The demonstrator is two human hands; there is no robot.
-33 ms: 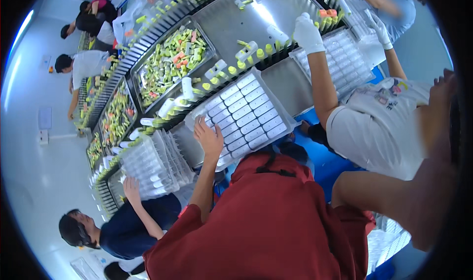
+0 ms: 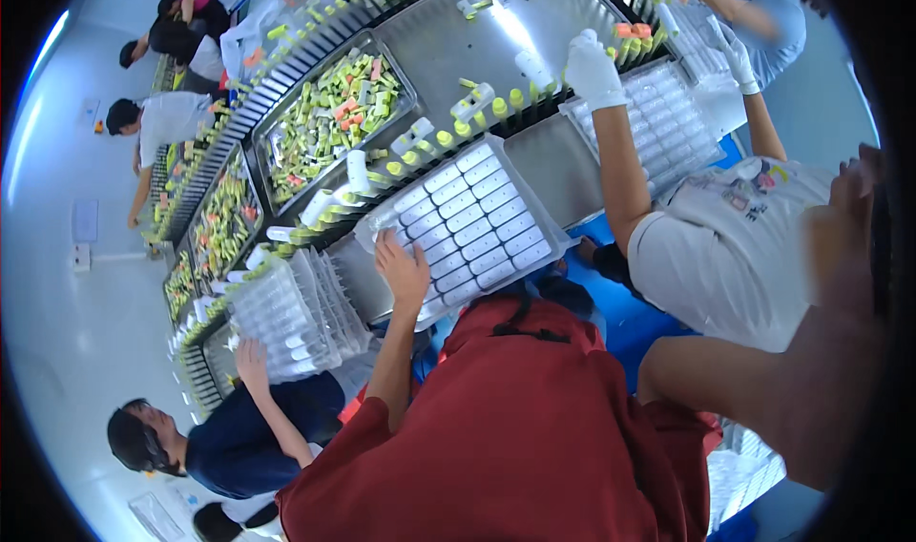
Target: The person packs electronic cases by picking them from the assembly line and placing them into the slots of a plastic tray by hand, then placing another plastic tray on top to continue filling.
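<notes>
Mostly hidden: a person in a red shirt (image 2: 515, 447) fills the lower middle of the view and covers much of the desk (image 2: 563, 165) edge.
Wearer's right hand (image 2: 863, 227): blurred at the right rim, raised off the desk; cannot tell how far its grip is open or whether it holds anything.
Wearer's left hand: not seen anywhere.
Nearest work: the red-shirted person's bare hand (image 2: 403, 270) lies flat, fingers spread, on the near corner of a white compartment tray (image 2: 468, 218).
Tray look: clear-white plastic, rows of oblong pockets, tilted, resting on the steel desk beside a line of yellow-green capped tubes (image 2: 496, 106).
Co-worker: a white-gloved hand (image 2: 592, 70) reaches to that line.
Hard to read: the bin of mixed pieces (image 2: 329, 122), probably green and orange caps.
</notes>
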